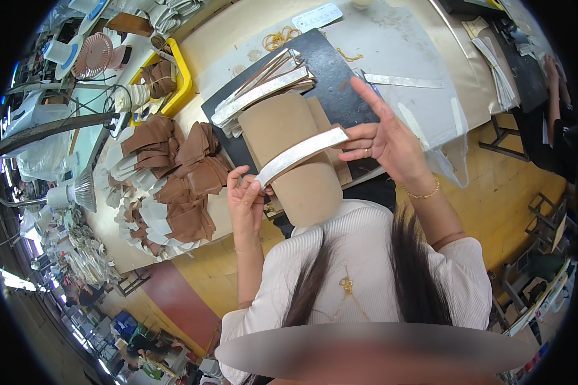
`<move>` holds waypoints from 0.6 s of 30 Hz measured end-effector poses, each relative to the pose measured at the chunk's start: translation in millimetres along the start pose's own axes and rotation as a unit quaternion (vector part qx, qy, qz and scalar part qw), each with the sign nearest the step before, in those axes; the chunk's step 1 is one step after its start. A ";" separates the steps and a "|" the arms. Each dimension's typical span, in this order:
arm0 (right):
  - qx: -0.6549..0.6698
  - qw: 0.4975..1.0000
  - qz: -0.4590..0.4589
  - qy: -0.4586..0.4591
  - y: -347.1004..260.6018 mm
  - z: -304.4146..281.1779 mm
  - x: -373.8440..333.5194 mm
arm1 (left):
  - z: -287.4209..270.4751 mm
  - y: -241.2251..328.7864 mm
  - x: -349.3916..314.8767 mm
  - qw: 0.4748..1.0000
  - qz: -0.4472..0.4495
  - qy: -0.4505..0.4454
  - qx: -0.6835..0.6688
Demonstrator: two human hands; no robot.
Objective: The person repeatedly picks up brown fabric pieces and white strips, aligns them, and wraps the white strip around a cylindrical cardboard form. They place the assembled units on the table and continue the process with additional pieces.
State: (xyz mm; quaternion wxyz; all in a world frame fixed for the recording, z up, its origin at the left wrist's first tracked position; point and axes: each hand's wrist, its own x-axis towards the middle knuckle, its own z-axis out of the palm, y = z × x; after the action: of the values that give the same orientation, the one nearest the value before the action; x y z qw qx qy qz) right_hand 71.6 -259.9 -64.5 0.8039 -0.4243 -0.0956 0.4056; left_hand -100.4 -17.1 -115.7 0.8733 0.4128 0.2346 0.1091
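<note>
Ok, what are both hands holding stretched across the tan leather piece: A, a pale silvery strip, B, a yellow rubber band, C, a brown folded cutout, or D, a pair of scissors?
A: the left hand pinches one end and the right hand the other end of a pale silvery strip, which lies slantwise across the tan leather piece.

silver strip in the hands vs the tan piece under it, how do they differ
The silver strip is narrow, pale and shiny; the tan piece is broad, matte and brown.
The strip slants across, pinched at its ends by the left hand and right hand; the tan piece runs lengthwise from the dark mat toward the body, with neither hand plainly gripping it.
Both are flat and rounded at the ends.
</note>
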 end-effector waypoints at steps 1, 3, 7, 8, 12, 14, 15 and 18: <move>-0.012 1.000 -0.008 0.004 -8.9 2.9 -1.5 | -0.6 0.7 0.5 1.000 0.002 0.002 0.003; -0.032 0.999 -0.020 0.002 -20.4 10.2 -1.2 | -2.3 2.1 1.9 1.000 0.008 0.002 0.009; -0.049 0.998 -0.024 -0.005 -30.2 21.1 3.0 | -4.5 5.3 4.1 0.999 0.032 -0.001 0.023; -0.050 0.998 -0.021 -0.004 -30.5 23.1 5.3 | -4.6 7.5 4.7 0.999 0.041 -0.001 0.027; -0.150 0.986 -0.047 0.048 -30.4 26.1 26.3 | -1.4 26.3 11.4 0.995 0.077 -0.001 0.061; -0.182 0.979 -0.066 0.058 -29.2 24.2 47.6 | 3.0 40.2 20.7 0.989 0.124 -0.013 0.078; -0.181 0.979 -0.078 0.062 -28.3 22.6 58.6 | 5.8 48.1 28.6 0.988 0.134 -0.029 0.065; -0.187 0.972 -0.125 0.070 -23.7 12.8 92.2 | 16.8 67.3 55.8 0.978 0.178 0.024 0.111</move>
State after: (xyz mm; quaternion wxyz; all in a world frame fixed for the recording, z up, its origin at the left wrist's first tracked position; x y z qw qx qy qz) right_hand 138.9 -191.9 -56.1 0.7590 -0.5794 -0.1657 0.2463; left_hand -43.4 35.9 -72.3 0.7829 0.5394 0.1888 0.2459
